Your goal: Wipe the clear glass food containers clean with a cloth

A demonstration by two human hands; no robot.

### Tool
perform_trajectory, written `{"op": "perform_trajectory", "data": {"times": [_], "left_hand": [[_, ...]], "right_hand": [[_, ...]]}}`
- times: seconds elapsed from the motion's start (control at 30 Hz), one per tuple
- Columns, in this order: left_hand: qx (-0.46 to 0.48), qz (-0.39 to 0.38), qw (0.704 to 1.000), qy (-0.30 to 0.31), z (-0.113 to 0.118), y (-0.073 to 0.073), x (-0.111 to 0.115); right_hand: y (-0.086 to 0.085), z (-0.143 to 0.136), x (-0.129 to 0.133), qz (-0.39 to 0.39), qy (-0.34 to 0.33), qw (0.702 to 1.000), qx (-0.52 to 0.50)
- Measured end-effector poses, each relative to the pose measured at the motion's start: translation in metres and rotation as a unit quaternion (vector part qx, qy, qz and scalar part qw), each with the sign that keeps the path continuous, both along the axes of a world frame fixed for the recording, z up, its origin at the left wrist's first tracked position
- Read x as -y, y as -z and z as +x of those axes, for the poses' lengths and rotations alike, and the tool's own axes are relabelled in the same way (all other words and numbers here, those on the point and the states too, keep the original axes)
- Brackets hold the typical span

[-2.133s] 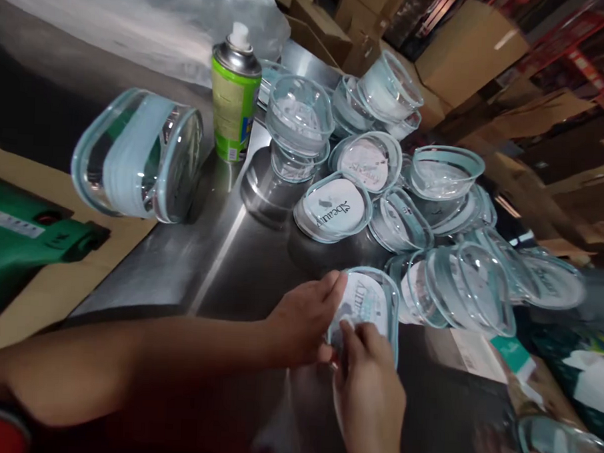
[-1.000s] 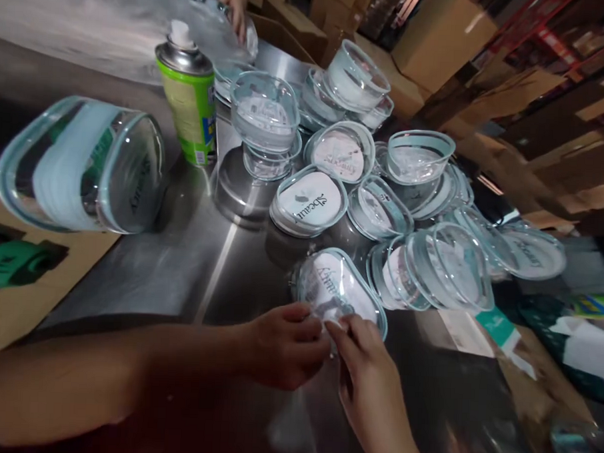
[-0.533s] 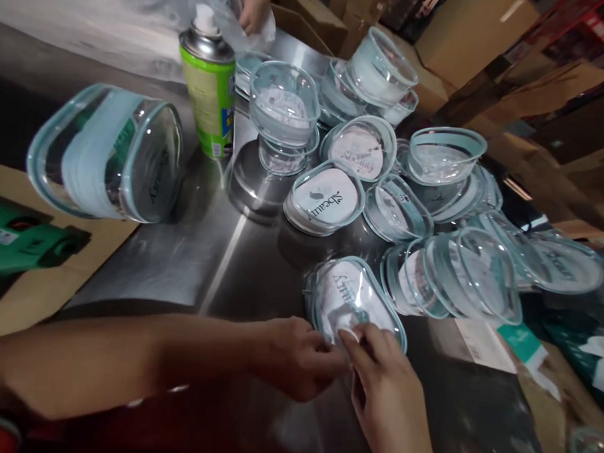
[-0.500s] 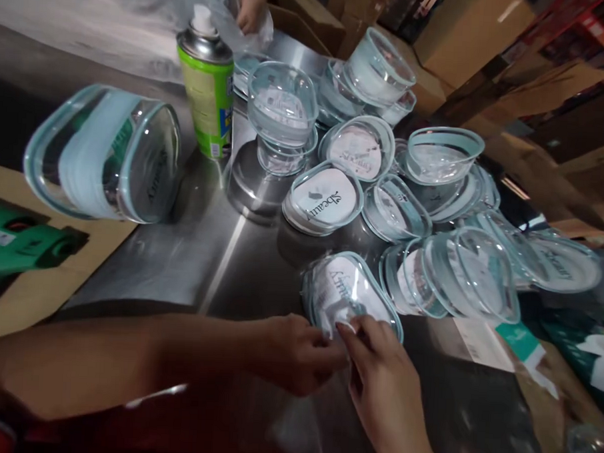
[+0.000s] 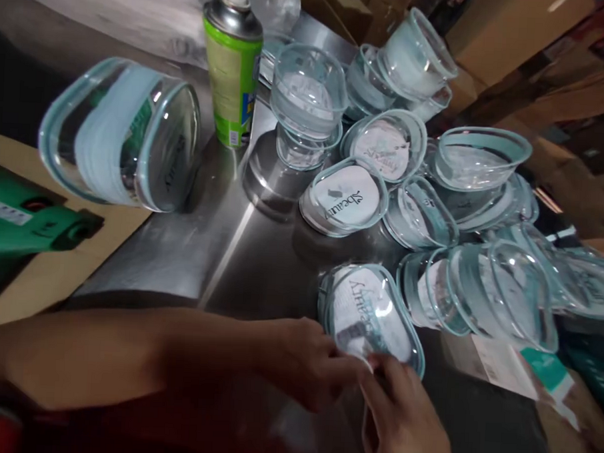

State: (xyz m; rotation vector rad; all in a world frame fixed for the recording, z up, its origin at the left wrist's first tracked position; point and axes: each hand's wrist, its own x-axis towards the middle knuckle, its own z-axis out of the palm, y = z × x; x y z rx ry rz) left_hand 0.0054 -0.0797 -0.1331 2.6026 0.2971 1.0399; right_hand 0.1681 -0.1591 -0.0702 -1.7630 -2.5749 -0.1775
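Both hands meet at the lower edge of a clear oval container (image 5: 373, 310) with a white printed insert, lying on the metal table (image 5: 190, 255). My left hand (image 5: 320, 367) has its fingers closed in a pinch beside the container. My right hand (image 5: 399, 404) touches it from the other side, thumb and fingers pressed together. Whatever lies between the fingertips is too small and blurred to name. Just above stands another oval container (image 5: 346, 195) with a similar printed insert.
Several clear containers (image 5: 480, 281) crowd the right and back. A green spray can (image 5: 232, 76) stands behind. At left are a wrapped container stack (image 5: 118, 135) and a green tool (image 5: 26, 221) on cardboard (image 5: 116, 235). Cardboard boxes (image 5: 515, 35) fill the background.
The view has shifted, so the table items appear farther right. My hands remain close together at the container's lower edge. The other person's hand at the top has left view.
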Motion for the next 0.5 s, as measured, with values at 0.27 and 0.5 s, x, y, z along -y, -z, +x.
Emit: {"op": "perform_trajectory", "data": {"times": [0.27,0.5], "left_hand": [[0.006,-0.01,1.0,-0.003,-0.0033,-0.002,0.001],[-0.011,-0.012,0.999,-0.029,-0.0069,-0.0066,0.0013]], "right_hand": [[-0.0004,-0.0053,-0.0023,0.018,-0.001,1.0,0.009],[0.0015,-0.0084,0.0003,0.008,0.016,1.0,0.011]]}}
